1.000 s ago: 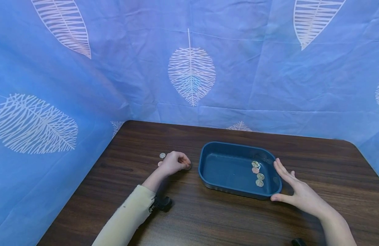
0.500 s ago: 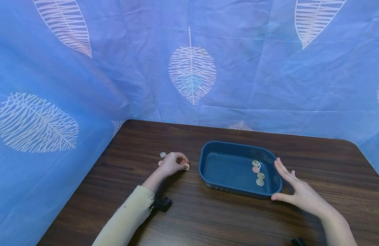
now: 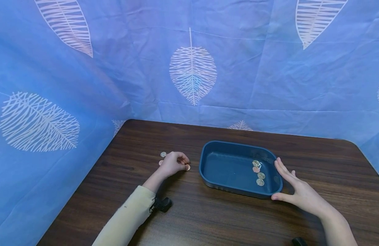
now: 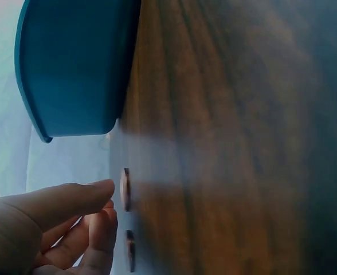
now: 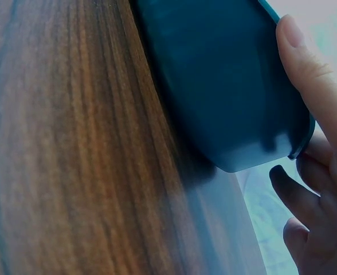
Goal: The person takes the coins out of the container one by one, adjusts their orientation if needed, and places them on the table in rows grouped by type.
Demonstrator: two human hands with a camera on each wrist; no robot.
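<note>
My left hand [image 3: 174, 162] is over the table with thumb and bent fingers close together. Its fingertips are right at a copper coin [image 3: 187, 167]. In the left wrist view that coin [image 4: 126, 189] lies flat, just beyond the thumb tip, and another coin [image 4: 130, 250] lies under the other fingers. A silver coin [image 3: 163, 154] and a second copper coin [image 3: 161, 162] show behind this hand. My right hand [image 3: 295, 189] is spread at the right end of the blue rectangular tray [image 3: 226, 192], thumb at the front corner, fingers along the side. Several coins [image 3: 260, 175] lie inside.
The dark wood table [image 3: 183, 218] ends against a blue cloth [image 3: 140, 68] with white leaf prints at the back and left. A black strap device [image 3: 163, 204] sits on the left wrist, and part of another black device [image 3: 299, 241] shows by the right forearm.
The copper coin at my left fingertips, mostly covered one second ago, now shows more fully. That hand has hardly shifted, and the right hand and tray stay where they were.
</note>
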